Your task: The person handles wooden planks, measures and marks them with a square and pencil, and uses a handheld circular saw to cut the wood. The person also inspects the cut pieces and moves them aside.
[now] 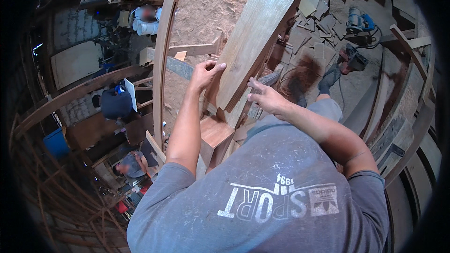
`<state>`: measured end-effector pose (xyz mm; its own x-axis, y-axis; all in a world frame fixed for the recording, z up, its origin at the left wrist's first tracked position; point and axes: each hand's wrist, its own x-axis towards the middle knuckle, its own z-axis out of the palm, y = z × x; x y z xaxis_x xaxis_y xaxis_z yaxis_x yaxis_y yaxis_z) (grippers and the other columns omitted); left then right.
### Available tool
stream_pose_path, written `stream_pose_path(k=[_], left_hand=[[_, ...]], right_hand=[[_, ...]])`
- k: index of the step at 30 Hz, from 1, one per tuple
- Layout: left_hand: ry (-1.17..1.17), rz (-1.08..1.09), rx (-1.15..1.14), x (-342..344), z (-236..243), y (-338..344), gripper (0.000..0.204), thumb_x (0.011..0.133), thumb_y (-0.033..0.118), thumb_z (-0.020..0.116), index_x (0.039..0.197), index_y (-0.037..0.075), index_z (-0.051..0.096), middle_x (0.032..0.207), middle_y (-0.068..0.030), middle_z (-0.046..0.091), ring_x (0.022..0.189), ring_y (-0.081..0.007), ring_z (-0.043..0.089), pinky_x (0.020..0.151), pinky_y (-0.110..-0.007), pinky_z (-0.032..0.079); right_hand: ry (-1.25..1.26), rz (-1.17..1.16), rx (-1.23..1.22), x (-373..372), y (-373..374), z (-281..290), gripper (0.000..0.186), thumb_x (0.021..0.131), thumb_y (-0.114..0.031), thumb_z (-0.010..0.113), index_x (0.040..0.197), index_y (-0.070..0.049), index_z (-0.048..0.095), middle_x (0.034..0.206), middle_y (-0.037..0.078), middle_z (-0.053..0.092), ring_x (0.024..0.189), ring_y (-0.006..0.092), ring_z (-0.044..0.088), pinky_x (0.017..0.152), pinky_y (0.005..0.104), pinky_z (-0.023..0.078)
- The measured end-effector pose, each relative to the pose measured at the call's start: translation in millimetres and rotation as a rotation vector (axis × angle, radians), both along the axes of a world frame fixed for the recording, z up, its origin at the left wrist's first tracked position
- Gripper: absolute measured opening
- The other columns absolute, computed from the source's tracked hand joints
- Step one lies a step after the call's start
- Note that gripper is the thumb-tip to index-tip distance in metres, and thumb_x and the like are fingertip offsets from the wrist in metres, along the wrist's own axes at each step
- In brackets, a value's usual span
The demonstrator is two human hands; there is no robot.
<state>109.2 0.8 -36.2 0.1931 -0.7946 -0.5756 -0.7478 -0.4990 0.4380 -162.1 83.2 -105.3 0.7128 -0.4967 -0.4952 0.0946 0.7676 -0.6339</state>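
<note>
A long wooden board point(258, 33) with pale grain runs away from me, its near end in front of my chest. My left hand point(207, 74) is at its left edge, with thumb and fingers drawn together in a pinch; whatever is between them is too small or hidden to make out. Beside the right edge is my right hand point(268, 97), its thumb and forefinger apart and nothing visible between them. Below the near end sits a reddish wooden block point(216, 133). A dark grey beam point(177, 69) passes beneath the board.
Wood offcuts point(323, 23) litter the ground at the right, near a blue corded power tool point(358, 20). A tall curved timber point(162, 70) stands on the left. Two other people, one in a dark top point(116, 104) and one in grey point(133, 164), are farther left. Sawdust point(206, 7) covers the ground ahead.
</note>
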Motion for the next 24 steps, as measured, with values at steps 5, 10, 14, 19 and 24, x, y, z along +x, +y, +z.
stream_pose_path(k=[5, 10, 14, 19, 24], left_hand=[[0.058, -0.015, -0.008, 3.5, -1.2, 0.9, 0.048, 0.095, 0.041, 0.086, 0.117, -0.002, 0.081, 0.106, -0.0090, 0.082, 0.098, -0.0137, 0.072, 0.090, -0.033, 0.057], [0.084, -0.013, -0.039, 8.9, -8.8, 3.0, 0.047, 0.094, 0.039, 0.088, 0.117, -0.002, 0.082, 0.105, -0.0087, 0.082, 0.097, -0.0136, 0.072, 0.090, -0.033, 0.058], [0.070, -0.028, -0.048, 10.8, -11.7, 3.8, 0.047, 0.094, 0.038, 0.088, 0.118, -0.002, 0.082, 0.106, -0.0090, 0.082, 0.098, -0.0139, 0.072, 0.090, -0.033, 0.058], [0.079, -0.033, -0.051, 9.1, -9.3, 4.4, 0.047, 0.095, 0.038, 0.087, 0.120, -0.001, 0.081, 0.108, -0.0089, 0.082, 0.100, -0.0139, 0.072, 0.091, -0.033, 0.058], [0.142, 0.007, -0.111, 17.3, -16.4, 8.8, 0.045, 0.094, 0.035, 0.088, 0.120, -0.001, 0.081, 0.109, -0.0080, 0.081, 0.101, -0.0137, 0.072, 0.093, -0.033, 0.057]], right_hand=[[-0.003, -0.024, 0.007, 3.4, 4.6, 4.1, 0.084, 0.110, -0.019, 0.061, 0.175, -0.003, 0.009, 0.181, 0.016, 0.025, 0.159, 0.0349, 0.040, 0.123, 0.0441, 0.045], [0.056, 0.009, -0.056, 7.8, 5.4, 2.6, 0.089, 0.109, -0.023, 0.064, 0.175, -0.003, 0.009, 0.180, 0.019, 0.025, 0.163, 0.0357, 0.032, 0.130, 0.0438, 0.036], [0.041, -0.008, -0.041, 8.9, 7.3, -0.9, 0.090, 0.108, -0.024, 0.066, 0.175, -0.003, 0.009, 0.180, 0.020, 0.026, 0.164, 0.0359, 0.031, 0.132, 0.0433, 0.032], [0.028, -0.007, -0.042, 9.8, 7.0, -2.2, 0.091, 0.108, -0.024, 0.066, 0.175, -0.002, 0.009, 0.181, 0.021, 0.022, 0.165, 0.0351, 0.026, 0.133, 0.0424, 0.028], [0.017, 0.015, -0.095, 11.6, 13.2, 0.9, 0.092, 0.108, -0.027, 0.065, 0.175, -0.002, 0.006, 0.182, 0.022, 0.013, 0.168, 0.0341, 0.016, 0.136, 0.0422, 0.019]])
